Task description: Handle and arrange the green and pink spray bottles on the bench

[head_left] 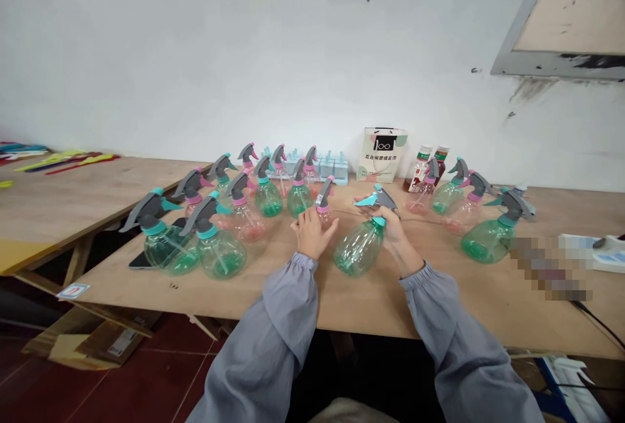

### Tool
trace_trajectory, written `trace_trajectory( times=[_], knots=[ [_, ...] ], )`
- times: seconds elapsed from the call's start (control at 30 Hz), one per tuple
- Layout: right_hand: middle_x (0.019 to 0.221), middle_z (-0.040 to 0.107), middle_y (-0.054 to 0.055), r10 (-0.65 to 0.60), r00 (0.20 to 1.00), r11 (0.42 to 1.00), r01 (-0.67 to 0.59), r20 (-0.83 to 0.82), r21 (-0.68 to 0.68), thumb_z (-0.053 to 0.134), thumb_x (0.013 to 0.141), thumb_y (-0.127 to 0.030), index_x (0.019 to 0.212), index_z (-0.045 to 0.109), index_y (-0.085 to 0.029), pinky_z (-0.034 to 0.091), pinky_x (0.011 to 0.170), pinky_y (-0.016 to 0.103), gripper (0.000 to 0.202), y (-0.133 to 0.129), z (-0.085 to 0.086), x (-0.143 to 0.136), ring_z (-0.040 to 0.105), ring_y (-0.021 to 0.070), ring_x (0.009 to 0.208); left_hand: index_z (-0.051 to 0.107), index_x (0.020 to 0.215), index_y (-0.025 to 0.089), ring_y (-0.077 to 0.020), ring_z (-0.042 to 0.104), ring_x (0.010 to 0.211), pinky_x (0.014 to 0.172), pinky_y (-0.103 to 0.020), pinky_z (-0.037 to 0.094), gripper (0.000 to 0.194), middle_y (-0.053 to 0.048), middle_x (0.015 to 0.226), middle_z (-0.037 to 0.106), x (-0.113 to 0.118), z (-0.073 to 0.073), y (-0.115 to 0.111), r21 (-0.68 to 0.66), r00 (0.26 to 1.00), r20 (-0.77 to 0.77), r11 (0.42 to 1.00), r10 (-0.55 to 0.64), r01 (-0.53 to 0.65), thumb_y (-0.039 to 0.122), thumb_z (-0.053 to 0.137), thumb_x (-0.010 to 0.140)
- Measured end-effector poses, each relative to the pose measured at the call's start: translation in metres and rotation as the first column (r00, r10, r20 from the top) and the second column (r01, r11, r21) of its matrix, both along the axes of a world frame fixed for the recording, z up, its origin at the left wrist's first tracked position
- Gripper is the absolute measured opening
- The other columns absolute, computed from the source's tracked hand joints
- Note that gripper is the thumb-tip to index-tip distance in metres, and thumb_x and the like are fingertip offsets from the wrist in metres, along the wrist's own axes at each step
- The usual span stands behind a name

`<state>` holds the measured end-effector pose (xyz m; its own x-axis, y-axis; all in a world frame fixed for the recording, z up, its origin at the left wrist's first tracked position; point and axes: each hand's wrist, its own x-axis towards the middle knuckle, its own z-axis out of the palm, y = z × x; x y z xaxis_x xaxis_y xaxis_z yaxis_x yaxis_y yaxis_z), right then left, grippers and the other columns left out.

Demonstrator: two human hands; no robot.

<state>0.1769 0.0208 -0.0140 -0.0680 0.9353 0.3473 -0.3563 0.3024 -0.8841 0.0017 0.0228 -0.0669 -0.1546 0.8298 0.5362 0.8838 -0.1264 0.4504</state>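
Observation:
My right hand (393, 231) grips a green spray bottle (359, 250) around its turquoise collar, under the grey and turquoise trigger head. The bottle is tilted, its clear round body leaning down to the left. At the middle of the table my left hand (314, 233) has its thumb and fingers around the lower part of a pink spray bottle (324, 198); much of that bottle is hidden behind the hand. To the left stand several more spray bottles, green (222, 257) and pink (248, 222). Another group, including a green spray bottle (488, 239), stands to the right.
Behind the bottles are a light-blue rack (334, 172), a paper bag (383, 156) and two drink bottles (418, 172). A dark phone (141, 261) lies at the left. A white power strip (610, 257) is at the right. Another table (97, 192) adjoins on the left.

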Motion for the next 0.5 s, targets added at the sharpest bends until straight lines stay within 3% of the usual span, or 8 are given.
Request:
trace_trajectory(
  times=[0.17,0.37,0.5],
  knots=[
    [0.068,0.070,0.003,-0.084,0.996,0.996,0.084,0.024,0.004,0.052,0.052,-0.026,0.064,0.061,-0.024,0.055,0.074,0.038,0.015,0.0023,-0.0024,0.0074,0.066,0.0233,0.071,0.056,0.118,0.015,-0.0343,0.057,0.116,0.094,-0.047,0.040,0.049,-0.017,0.116,0.066,-0.0001,-0.0003,0.0003,0.003,1.000,0.014,1.000,-0.004,0.004,0.054,0.060,0.087],
    [0.080,0.076,0.003,-0.022,0.999,0.999,0.024,0.042,-0.040,0.055,0.052,-0.025,0.075,0.068,-0.025,0.056,0.076,0.039,0.026,0.0009,-0.0006,0.0066,0.069,0.0254,0.081,0.055,0.118,0.015,-0.0336,0.057,0.116,0.096,-0.047,0.040,0.049,-0.017,0.116,0.066,-0.0004,-0.0017,0.0015,-0.005,1.000,0.015,1.000,-0.010,0.010,0.053,0.059,0.088],
    [0.069,0.071,0.002,-0.100,0.995,0.995,0.100,-0.005,-0.030,0.054,0.051,-0.025,0.065,0.064,-0.024,0.053,0.068,0.034,0.017,0.0034,-0.0026,0.0106,0.064,0.0201,0.067,0.055,0.119,0.015,-0.0334,0.058,0.114,0.096,-0.048,0.039,0.050,-0.017,0.116,0.066,-0.0010,-0.0016,0.0023,-0.001,1.000,0.001,1.000,-0.011,0.011,0.054,0.058,0.088]
  ],
)
